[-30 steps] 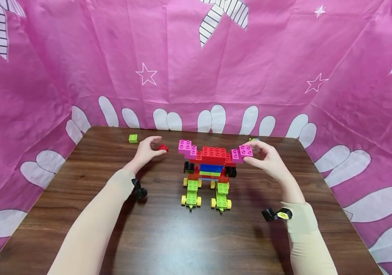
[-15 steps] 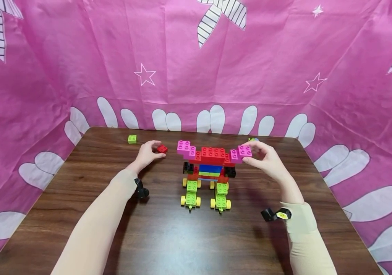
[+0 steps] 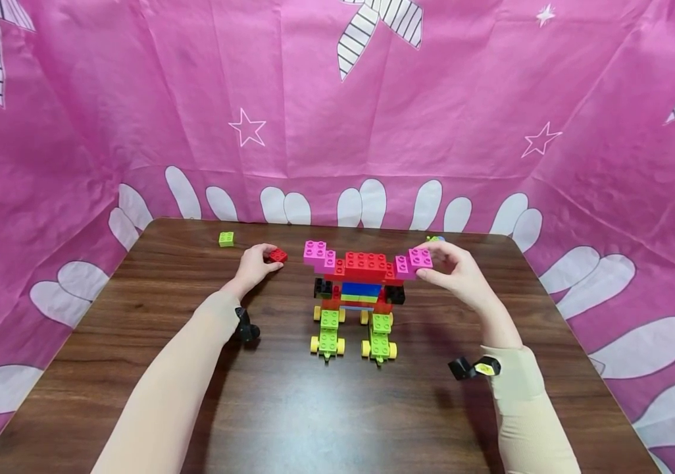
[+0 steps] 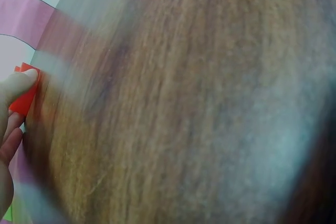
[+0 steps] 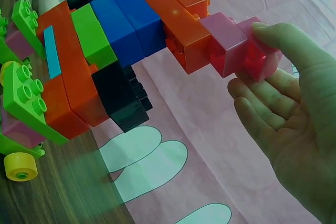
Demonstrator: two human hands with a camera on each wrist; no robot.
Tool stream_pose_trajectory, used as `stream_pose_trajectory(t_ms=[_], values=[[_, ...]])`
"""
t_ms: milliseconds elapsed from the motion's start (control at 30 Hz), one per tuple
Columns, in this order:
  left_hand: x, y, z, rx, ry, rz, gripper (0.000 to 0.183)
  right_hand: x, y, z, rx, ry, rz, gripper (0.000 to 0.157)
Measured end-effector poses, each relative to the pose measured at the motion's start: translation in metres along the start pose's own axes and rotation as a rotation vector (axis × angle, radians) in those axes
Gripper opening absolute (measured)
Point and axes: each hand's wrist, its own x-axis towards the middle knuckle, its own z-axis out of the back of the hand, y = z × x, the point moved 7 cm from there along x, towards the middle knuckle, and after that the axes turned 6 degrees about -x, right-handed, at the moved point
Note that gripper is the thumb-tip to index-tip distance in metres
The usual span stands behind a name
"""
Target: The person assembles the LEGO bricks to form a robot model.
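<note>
In the head view my left hand (image 3: 252, 268) pinches a small red toy brick (image 3: 278, 255) between thumb and fingers, left of a built figure. The left wrist view shows the thumb against the side of that red brick (image 4: 26, 94). My right hand (image 3: 459, 275) holds the outer pink brick (image 3: 420, 257) at the figure's right arm, thumb on one side and fingers on the other. The figure stands on two lime-green wheeled bases (image 3: 328, 339). It has a red top (image 3: 365, 264), a blue and green middle (image 3: 362, 291), black side bricks (image 5: 121, 95) and a pink left arm (image 3: 315, 253).
A lime-green brick (image 3: 227, 239) lies near the back left of the wooden table (image 3: 314, 421). Partly hidden behind the right hand is a small green and blue piece (image 3: 435, 239) at the back. Pink printed cloth (image 3: 314, 85) surrounds the table's back and sides.
The left hand has moved slightly right and its thumb and fingers have closed on the red brick. The right hand keeps its hold on the pink brick, and the figure stays in place.
</note>
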Motion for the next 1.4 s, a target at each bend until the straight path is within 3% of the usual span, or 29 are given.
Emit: stream_pose_trajectory(t_ms=[367,667,867,1133,1400], values=[[-0.005,-0.007,0.013,-0.037,-0.032,-0.014,0.044,0.003,0.001,0.000,-0.039,0.004,-0.027,0.035],[-0.005,-0.031,0.038,-0.092,-0.092,-0.054,0.043,0.008,0.011,0.005,-0.047,0.018,-0.007,0.039],[-0.006,-0.062,0.055,-0.104,-0.094,-0.070,0.043,0.015,0.022,0.005,-0.067,0.050,0.038,0.041],[-0.009,-0.118,0.077,-0.132,-0.110,-0.128,0.046,0.029,0.037,-0.001,-0.132,0.094,0.065,0.041],[-0.022,-0.173,0.082,-0.188,-0.085,-0.192,0.044,0.038,0.050,-0.006,-0.187,0.086,0.071,0.041]])
